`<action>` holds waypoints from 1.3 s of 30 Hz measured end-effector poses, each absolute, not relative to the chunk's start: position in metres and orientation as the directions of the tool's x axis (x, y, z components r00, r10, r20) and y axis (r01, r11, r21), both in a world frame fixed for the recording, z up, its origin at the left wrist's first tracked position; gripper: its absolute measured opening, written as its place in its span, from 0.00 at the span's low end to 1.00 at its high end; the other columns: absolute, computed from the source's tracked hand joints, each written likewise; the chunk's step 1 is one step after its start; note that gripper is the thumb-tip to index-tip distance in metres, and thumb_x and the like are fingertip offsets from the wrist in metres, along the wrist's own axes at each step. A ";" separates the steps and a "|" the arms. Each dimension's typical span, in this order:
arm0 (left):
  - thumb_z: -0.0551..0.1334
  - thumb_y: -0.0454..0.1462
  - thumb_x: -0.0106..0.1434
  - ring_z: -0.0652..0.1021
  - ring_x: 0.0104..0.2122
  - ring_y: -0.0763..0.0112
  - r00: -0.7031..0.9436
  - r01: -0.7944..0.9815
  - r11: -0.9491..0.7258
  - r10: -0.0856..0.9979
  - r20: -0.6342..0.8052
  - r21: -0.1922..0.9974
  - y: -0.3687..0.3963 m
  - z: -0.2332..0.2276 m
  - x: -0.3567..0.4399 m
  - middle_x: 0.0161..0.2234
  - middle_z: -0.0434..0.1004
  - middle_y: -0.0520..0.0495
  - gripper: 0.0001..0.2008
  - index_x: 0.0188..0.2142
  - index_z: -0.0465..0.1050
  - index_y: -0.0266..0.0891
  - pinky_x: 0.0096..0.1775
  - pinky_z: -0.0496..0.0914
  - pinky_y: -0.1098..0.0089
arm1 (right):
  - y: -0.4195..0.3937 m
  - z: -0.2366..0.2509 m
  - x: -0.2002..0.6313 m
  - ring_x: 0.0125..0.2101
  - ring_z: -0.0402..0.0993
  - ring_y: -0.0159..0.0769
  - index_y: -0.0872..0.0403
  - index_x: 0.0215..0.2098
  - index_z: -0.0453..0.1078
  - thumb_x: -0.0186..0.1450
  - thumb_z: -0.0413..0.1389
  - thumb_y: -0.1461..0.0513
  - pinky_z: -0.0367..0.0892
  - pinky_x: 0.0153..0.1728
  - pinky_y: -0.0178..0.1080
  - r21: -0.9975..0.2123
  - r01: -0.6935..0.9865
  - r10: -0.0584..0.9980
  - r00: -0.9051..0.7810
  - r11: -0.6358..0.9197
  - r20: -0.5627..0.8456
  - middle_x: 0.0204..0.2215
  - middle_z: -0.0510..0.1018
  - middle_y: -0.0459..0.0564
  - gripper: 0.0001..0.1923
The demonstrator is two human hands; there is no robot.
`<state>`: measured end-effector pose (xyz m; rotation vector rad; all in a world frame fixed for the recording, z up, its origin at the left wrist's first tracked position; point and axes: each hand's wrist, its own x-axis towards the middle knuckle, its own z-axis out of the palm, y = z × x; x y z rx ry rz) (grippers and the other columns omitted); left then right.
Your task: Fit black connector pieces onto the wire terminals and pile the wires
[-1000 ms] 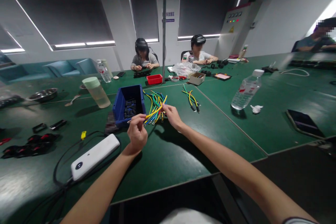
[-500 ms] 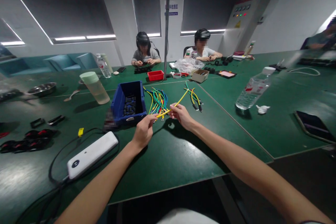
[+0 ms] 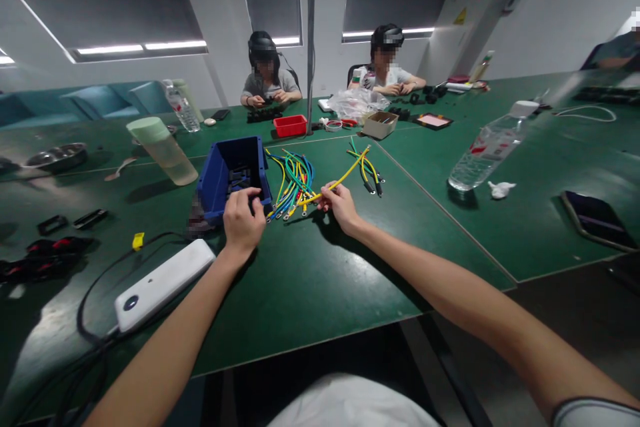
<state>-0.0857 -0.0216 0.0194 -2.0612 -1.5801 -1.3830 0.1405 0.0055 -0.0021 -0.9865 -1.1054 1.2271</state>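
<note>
Green table (image 3: 320,280), two bare hands at a blue bin and a heap of coloured wires.

Largest first: the table spans the view, with two seated people at its far side, hands busy over dark parts. Blue bin (image 3: 220,177) sits left of centre, small dark pieces inside. Just right of it, touching the table, the wire bundle (image 3: 293,180), green, yellow and blue. White device (image 3: 163,283) lies near left, cabled. Water bottle (image 3: 487,150) tilted, well right. Left hand (image 3: 243,219) at the bin's near rim, fingers curled over the edge; whether it grips anything, cannot tell. Right hand (image 3: 341,203) pinched closed on a yellow wire (image 3: 345,177), its far end raised toward a second small bundle.
</note>
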 end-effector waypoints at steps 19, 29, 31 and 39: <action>0.45 0.41 0.62 0.78 0.34 0.47 -0.182 0.982 0.189 0.948 0.261 -0.003 -0.015 0.045 -0.105 0.32 0.79 0.35 0.22 0.43 0.76 0.40 0.33 0.67 0.59 | 0.008 -0.011 0.137 0.17 0.69 0.28 0.53 0.32 0.61 0.58 0.54 0.54 0.60 0.18 0.31 -0.980 -0.125 0.988 -0.012 0.152 0.155 0.20 0.73 0.42 0.11; 0.42 0.44 0.63 0.78 0.33 0.49 -0.118 0.989 0.139 0.947 0.298 -0.051 -0.017 0.043 -0.102 0.31 0.79 0.34 0.27 0.33 0.78 0.34 0.32 0.67 0.60 | 0.009 -0.012 0.138 0.18 0.69 0.29 0.53 0.33 0.61 0.59 0.54 0.54 0.59 0.18 0.31 -0.984 -0.091 0.988 -0.012 0.151 0.153 0.21 0.73 0.42 0.11; 0.43 0.44 0.63 0.78 0.33 0.50 -0.103 0.990 0.127 0.940 0.324 -0.055 -0.017 0.042 -0.102 0.31 0.79 0.35 0.26 0.34 0.77 0.34 0.33 0.67 0.60 | 0.010 -0.013 0.138 0.18 0.69 0.29 0.53 0.34 0.61 0.60 0.54 0.54 0.60 0.18 0.31 -0.985 -0.085 0.988 -0.005 0.151 0.152 0.21 0.73 0.42 0.12; 0.46 0.43 0.63 0.77 0.30 0.52 -0.094 0.994 0.112 0.899 0.429 -0.015 -0.016 0.035 -0.105 0.30 0.77 0.37 0.19 0.37 0.72 0.35 0.30 0.65 0.62 | 0.011 -0.016 0.138 0.19 0.71 0.29 0.53 0.34 0.60 0.62 0.52 0.53 0.62 0.19 0.31 -0.989 -0.077 0.992 0.019 0.125 0.124 0.22 0.73 0.43 0.11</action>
